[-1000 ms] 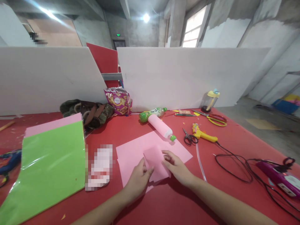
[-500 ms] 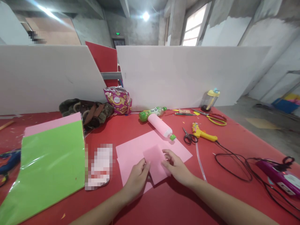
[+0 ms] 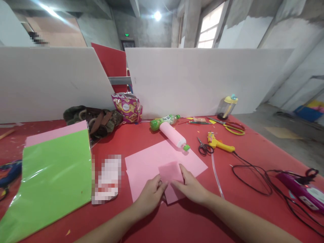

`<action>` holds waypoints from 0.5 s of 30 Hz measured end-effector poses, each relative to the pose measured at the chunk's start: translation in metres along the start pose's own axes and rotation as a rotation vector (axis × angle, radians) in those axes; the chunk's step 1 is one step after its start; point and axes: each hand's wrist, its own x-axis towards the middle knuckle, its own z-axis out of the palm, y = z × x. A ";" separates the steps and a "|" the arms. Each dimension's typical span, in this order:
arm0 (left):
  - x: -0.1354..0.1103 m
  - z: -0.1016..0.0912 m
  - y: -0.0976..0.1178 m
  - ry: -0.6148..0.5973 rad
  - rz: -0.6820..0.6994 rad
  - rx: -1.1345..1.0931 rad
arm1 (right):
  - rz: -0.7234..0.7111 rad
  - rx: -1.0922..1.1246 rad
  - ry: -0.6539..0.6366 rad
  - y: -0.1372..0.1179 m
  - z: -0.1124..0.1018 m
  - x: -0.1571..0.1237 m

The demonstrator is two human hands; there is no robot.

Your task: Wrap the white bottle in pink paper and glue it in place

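A small pink paper piece (image 3: 170, 172) lies folded on a larger pink sheet (image 3: 149, 160) on the red table (image 3: 177, 222). My left hand (image 3: 151, 194) pinches the piece's lower left edge with fingers closed on it. My right hand (image 3: 191, 185) presses on its right side, with thumb and fingers gripping the fold. The part of the piece under both hands is hidden.
A pink bottle (image 3: 174, 135) and a green bottle (image 3: 163, 122) lie behind the sheet. Small black scissors (image 3: 204, 147), a yellow glue gun (image 3: 219, 143), red-yellow scissors (image 3: 233, 128) and black cables (image 3: 255, 179) lie to the right. Green and pink sheets (image 3: 50, 179) lie at the left, and white boards (image 3: 202, 81) stand behind.
The small pink piece has been folded over, so it now looks shorter. Both hands have moved closer together on it.
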 end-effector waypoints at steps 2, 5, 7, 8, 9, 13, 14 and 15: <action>0.000 0.000 -0.001 -0.014 0.007 -0.001 | 0.002 -0.016 -0.013 -0.001 0.000 -0.001; -0.001 -0.001 -0.002 -0.030 0.029 0.026 | 0.009 -0.023 -0.030 -0.001 0.001 -0.002; -0.001 -0.001 -0.003 -0.030 0.044 0.065 | 0.016 -0.029 -0.030 -0.001 0.002 -0.001; -0.002 -0.002 -0.003 -0.025 0.045 0.081 | 0.017 -0.020 -0.031 0.000 0.001 -0.001; -0.002 -0.002 -0.003 -0.016 0.043 0.093 | 0.017 -0.001 -0.034 0.000 0.001 -0.001; -0.001 -0.003 -0.001 0.027 0.029 0.068 | 0.021 0.090 -0.041 0.000 0.000 0.000; -0.001 -0.003 -0.001 0.029 0.026 0.057 | 0.027 0.098 -0.042 -0.001 0.000 0.000; -0.001 -0.002 -0.001 0.025 0.024 0.046 | 0.031 0.104 -0.045 -0.002 0.000 0.000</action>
